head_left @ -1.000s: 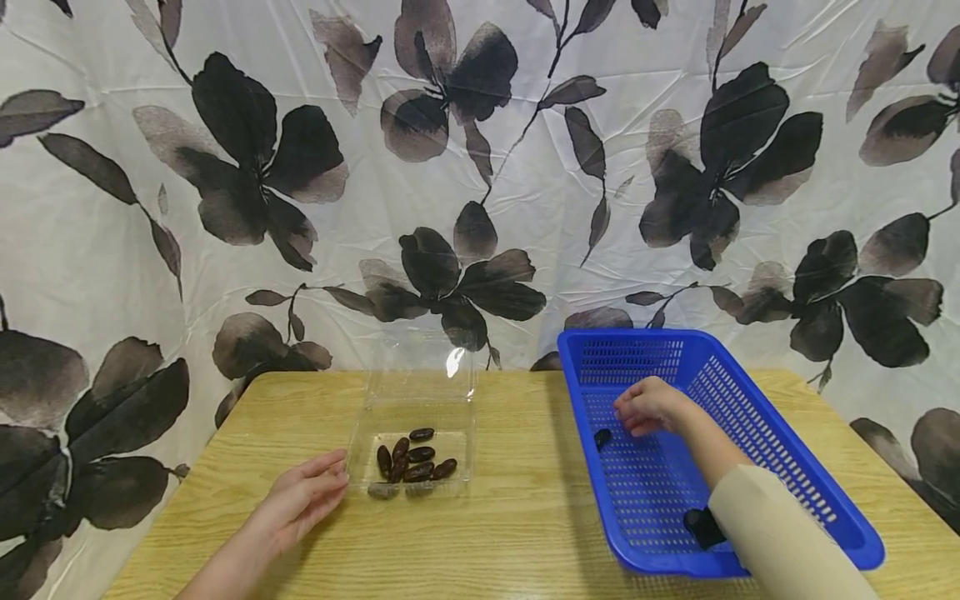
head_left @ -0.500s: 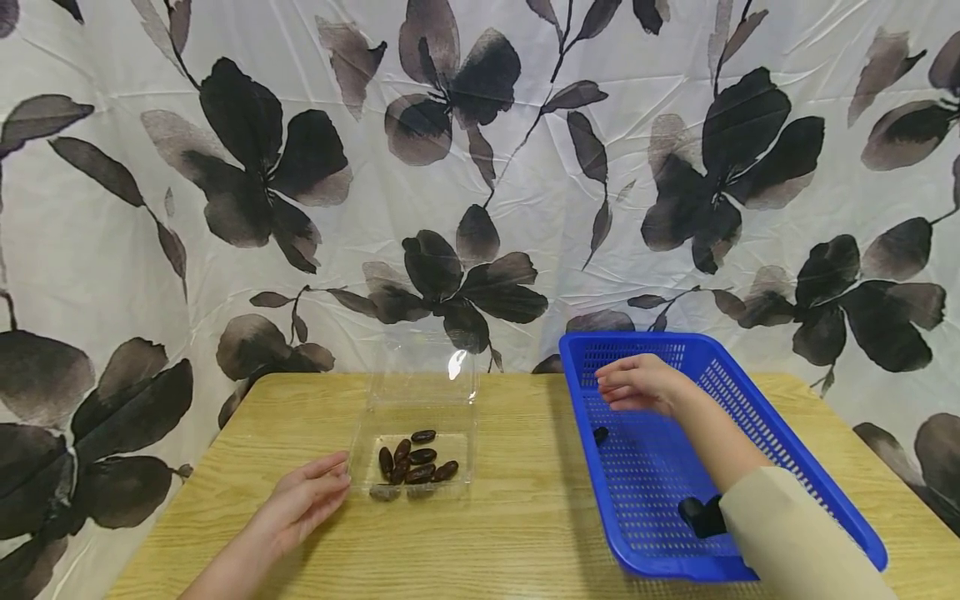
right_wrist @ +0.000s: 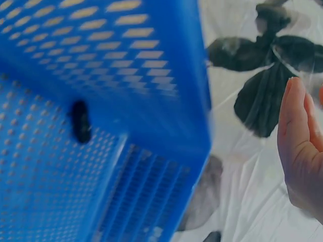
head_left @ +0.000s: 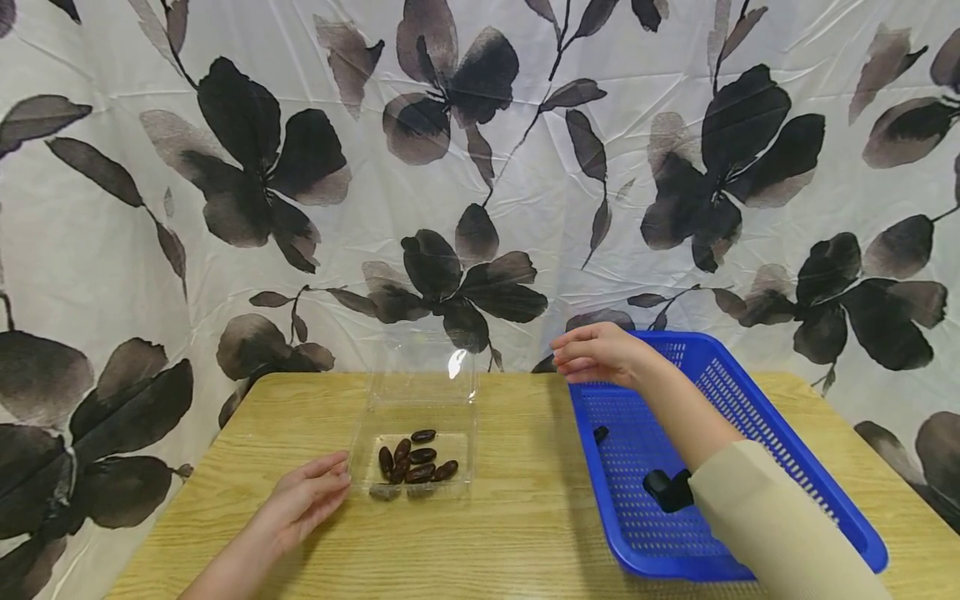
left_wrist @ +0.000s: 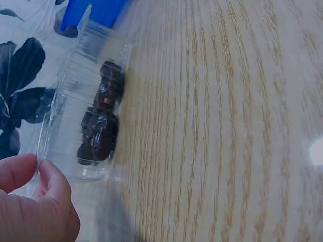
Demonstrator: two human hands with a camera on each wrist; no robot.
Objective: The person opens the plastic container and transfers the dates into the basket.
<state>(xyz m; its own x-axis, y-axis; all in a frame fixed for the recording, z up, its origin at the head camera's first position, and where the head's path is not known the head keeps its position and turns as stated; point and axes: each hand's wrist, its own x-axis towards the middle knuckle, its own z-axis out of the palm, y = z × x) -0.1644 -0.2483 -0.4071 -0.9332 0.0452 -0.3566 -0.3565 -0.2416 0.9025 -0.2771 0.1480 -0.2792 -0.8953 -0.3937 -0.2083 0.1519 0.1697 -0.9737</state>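
Note:
A clear plastic clamshell box [head_left: 471, 442] stands with its lid raised on the wooden table. Several dark brown dates [head_left: 422, 473] lie inside it. At its left side, my left hand [head_left: 307, 500] pinches the rim between thumb and finger, as the left wrist view shows. My right hand [head_left: 603, 354] is over the far left corner of the blue plastic basket [head_left: 607, 533], fingers drawn together and pointing left. I cannot tell whether something small sits between those fingertips. One dark date [right_wrist: 81, 122] lies in the basket by its left wall.
A black wrist-worn device [head_left: 667, 490] hangs under the right forearm, over the basket. Behind the table [head_left: 517, 500] hangs a white cloth [head_left: 517, 200] with dark flowers. Table surface lies between box and basket.
My right hand has risen from inside the basket and moved left to its far left rim. The left hand stays at the box, and the dates in it look the same.

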